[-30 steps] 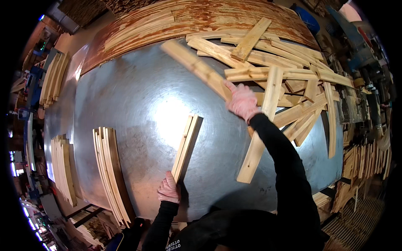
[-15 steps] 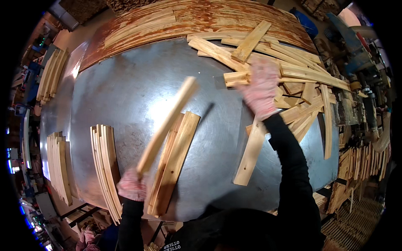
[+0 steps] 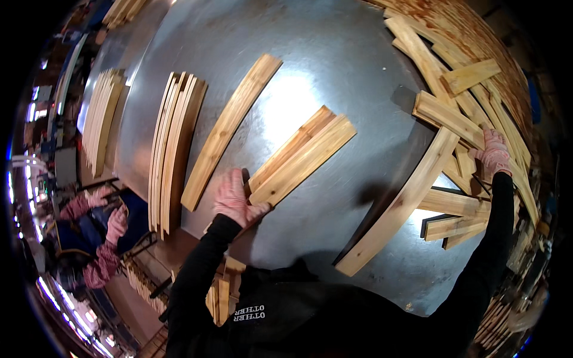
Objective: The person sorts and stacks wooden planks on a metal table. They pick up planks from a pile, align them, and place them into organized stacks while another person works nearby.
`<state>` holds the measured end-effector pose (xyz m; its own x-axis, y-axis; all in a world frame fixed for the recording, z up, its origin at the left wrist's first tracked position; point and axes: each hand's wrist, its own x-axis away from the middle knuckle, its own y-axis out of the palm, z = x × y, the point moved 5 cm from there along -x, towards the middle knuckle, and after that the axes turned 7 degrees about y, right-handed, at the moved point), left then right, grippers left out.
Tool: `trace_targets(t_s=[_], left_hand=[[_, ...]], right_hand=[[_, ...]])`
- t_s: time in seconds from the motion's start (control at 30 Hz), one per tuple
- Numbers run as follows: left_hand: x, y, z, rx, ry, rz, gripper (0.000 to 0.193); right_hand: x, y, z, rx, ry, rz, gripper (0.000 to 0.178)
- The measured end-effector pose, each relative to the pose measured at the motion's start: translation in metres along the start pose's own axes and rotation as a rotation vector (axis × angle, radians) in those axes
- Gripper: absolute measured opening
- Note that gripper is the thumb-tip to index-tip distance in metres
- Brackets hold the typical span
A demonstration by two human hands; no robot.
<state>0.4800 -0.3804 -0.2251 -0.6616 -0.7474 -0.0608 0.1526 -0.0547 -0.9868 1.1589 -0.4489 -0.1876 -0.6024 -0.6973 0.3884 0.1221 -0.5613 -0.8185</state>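
My left hand point(image 3: 234, 200), in a pink-and-white glove, is open with its fingers spread and thumb out. It rests by the near ends of two wooden boards point(image 3: 304, 158) lying side by side on the metal table. A single wooden board point(image 3: 230, 134) lies slantwise to the left of that pair. Far out to the right, my gloved right hand point(image 3: 494, 154) reaches into a jumbled pile. Its fingers and thumb close about the right end of a short wooden board point(image 3: 449, 118); the exact grip is partly hidden.
A long board point(image 3: 400, 203) slants from the pile toward me, casting a shadow on the metal tabletop point(image 3: 334, 71). Stacked boards point(image 3: 176, 149) stand at left, with another stack point(image 3: 102, 122) beyond. A plywood sheet point(image 3: 477, 36) borders the pile. Another person's gloved hands point(image 3: 107, 209) show at lower left.
My left hand has let go of its board, which now lies left of the pair, and has moved to the pair's near ends. My right hand reaches further right; the whole view has turned.
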Motion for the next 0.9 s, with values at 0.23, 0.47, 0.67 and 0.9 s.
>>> trace_targets(t_s=[0.23,0.47,0.67,0.9], left_hand=[[-0.005,0.026,0.022,0.174,-0.466,-0.657,0.083],[-0.024,0.067,0.041,0.75,-0.503,-0.463,0.06],[-0.043,0.052,0.104,0.699,-0.409,-0.408,0.088],[-0.045,0.04,0.114,0.43,-0.427,-0.33,0.079]], right_hand=[[0.06,-0.063,-0.066,-0.374,0.076,0.284,0.079],[0.161,-0.026,-0.256,-1.226,-0.217,-0.434,0.087],[0.236,0.008,-0.281,-0.808,-0.044,0.419,0.094],[0.25,0.059,-0.25,-0.987,0.378,-0.035,0.106]])
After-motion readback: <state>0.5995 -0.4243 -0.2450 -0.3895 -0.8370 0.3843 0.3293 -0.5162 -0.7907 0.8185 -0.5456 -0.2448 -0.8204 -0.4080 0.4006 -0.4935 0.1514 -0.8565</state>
